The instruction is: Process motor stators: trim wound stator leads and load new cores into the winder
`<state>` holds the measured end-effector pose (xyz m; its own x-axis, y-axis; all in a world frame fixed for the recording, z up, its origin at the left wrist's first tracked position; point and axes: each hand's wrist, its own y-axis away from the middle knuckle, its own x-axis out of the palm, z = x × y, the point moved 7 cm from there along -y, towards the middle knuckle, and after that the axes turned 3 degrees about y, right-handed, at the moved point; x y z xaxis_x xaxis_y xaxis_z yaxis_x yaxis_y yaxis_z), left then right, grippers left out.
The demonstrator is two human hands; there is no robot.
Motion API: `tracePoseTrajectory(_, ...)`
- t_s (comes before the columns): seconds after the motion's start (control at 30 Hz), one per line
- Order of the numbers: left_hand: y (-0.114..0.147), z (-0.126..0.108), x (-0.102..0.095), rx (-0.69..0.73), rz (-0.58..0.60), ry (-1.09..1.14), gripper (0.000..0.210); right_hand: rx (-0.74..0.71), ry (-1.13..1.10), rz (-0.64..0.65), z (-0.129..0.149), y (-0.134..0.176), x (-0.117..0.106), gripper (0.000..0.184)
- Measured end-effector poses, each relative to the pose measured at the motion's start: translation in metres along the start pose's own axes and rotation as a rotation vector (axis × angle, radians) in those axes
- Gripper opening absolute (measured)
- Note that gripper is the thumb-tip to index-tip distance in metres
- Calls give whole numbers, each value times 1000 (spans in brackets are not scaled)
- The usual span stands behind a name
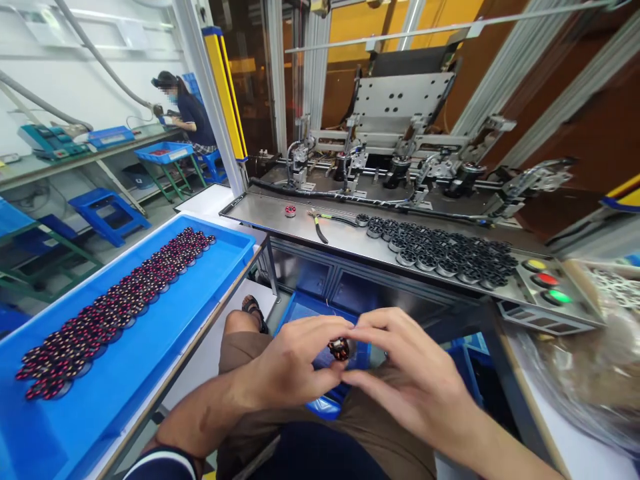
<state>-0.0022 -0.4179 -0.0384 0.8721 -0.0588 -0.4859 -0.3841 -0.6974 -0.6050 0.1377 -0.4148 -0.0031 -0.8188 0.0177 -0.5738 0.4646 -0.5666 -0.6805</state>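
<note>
Over my lap, a small round motor stator (340,349) with copper windings is held between my two hands. My left hand (295,360) curls around its left side, thumb below and fingers above. From the right, the fingers and thumb of my right hand (407,363) close on the same part. A thin wire end seems to rise above the fingertips. The fingers hide much of the part's rim. Beyond my hands, green-handled pliers (319,227) lie on the metal ledge (265,208) beside one red-wound stator (290,211).
Rows of dark wound parts (115,303) fill the middle of a blue tray (200,313) at left. Many black cores (440,247) crowd the ledge's right half, near lit buttons (545,279). A machine with fixtures (400,167) stands behind. A co-worker (187,110) sits far left.
</note>
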Motion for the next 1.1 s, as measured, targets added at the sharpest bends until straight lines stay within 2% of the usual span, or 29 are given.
tracePoseTrajectory(0.07,2,3,-2,-54,-6,12,40,24,-37,-13,1,-6,10,9)
tracePoseTrajectory(0.13,6,8,-7,-99,-31,62,41,168,-101,-16,-9,-6,18,16)
tracePoseTrajectory(0.23,12,13,-15,-63,-55,192,37,426,-210,58,-32,3,26,26)
tracePoseTrajectory(0.33,20,20,-22,-50,-116,311,29,545,-280,172,-54,9,31,41)
tracePoseTrajectory(0.43,29,36,-24,-164,-203,440,30,541,-203,205,-84,-5,30,45)
tracePoseTrajectory(0.53,37,56,-19,-390,-293,588,33,495,131,109,-128,-44,26,51)
tracePoseTrajectory(0.63,41,68,-18,-543,-379,683,31,487,341,97,-172,-90,45,59)
tracePoseTrajectory(0.73,42,70,-25,-553,-478,707,21,483,462,195,-204,-121,81,66)
tracePoseTrajectory(0.87,48,72,-37,-560,-560,665,17,563,587,337,-228,-128,115,72)
tracePoseTrajectory(0.97,53,75,-44,-561,-596,670,16,609,631,407,-238,-123,119,63)
tracePoseTrajectory(1.1,53,76,-43,-566,-612,681,17,592,596,424,-245,-120,112,54)
